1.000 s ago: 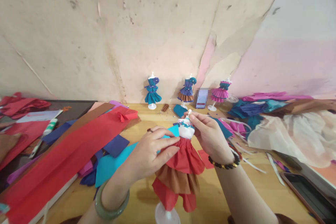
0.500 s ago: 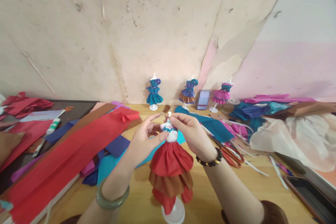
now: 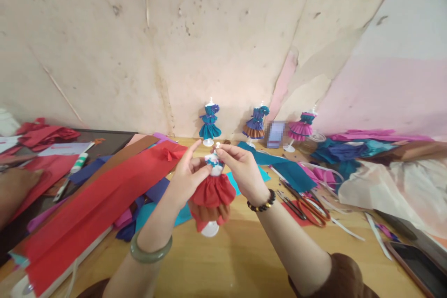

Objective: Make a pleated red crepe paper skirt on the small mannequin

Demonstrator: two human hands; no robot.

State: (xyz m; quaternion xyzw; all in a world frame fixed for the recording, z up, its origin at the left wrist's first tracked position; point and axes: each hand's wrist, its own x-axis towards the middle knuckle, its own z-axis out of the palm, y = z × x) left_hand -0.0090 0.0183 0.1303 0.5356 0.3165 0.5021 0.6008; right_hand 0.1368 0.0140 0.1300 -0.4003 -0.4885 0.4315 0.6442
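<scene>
Both hands hold a small white mannequin (image 3: 213, 170) dressed in a tiered red and brown paper skirt (image 3: 212, 195), its round base (image 3: 210, 229) near the wooden table. My left hand (image 3: 188, 174) grips the torso from the left, thumb on the waist. My right hand (image 3: 237, 167) pinches the top of the bust, where a bit of teal paper sits. A green bangle is on my left wrist and a dark bead bracelet on my right.
Three dressed mannequins (image 3: 209, 123) (image 3: 256, 123) (image 3: 302, 125) stand by the wall. Long red paper strips (image 3: 104, 195) and a glue stick (image 3: 75, 167) lie left. Red-handled scissors (image 3: 309, 205), teal paper (image 3: 289, 172), white fabric (image 3: 391, 181) and a phone (image 3: 419, 265) lie right. Another person's hand (image 3: 14, 186) is far left.
Both hands carried the mannequin away from me and to the left, lowering its base toward the table. The view tilted up and scissors came into sight.
</scene>
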